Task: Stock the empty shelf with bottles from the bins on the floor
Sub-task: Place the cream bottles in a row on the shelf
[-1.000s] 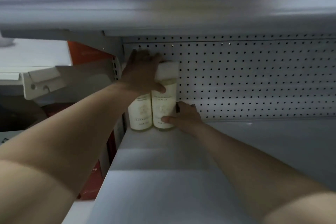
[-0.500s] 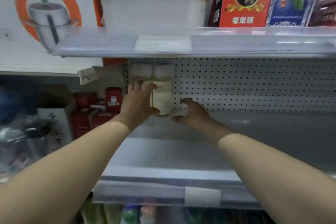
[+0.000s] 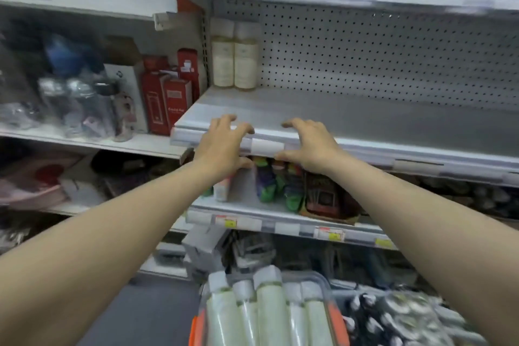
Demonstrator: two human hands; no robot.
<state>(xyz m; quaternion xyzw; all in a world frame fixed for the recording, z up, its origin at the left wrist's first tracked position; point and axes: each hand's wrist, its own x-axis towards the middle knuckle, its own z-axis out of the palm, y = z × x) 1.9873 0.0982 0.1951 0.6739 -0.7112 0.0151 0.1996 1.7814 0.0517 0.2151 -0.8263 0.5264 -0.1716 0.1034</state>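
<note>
Two cream bottles with white caps stand upright, side by side, at the back left corner of the grey shelf, against the pegboard. My left hand and my right hand hover at the shelf's front edge, fingers loosely curled, holding nothing. Below, a clear bin with orange handles holds several more white-capped bottles lying together.
A second bin of dark packets sits to the right of the bottle bin. The shelf below carries colourful packs. Red boxes and wrapped flasks fill the left bay. Boxes stand on the shelf above.
Both hands have let go of the two bottles and drawn back from the shelf's rear corner to its front edge. The view has pulled back and tilted down, showing the bins.
</note>
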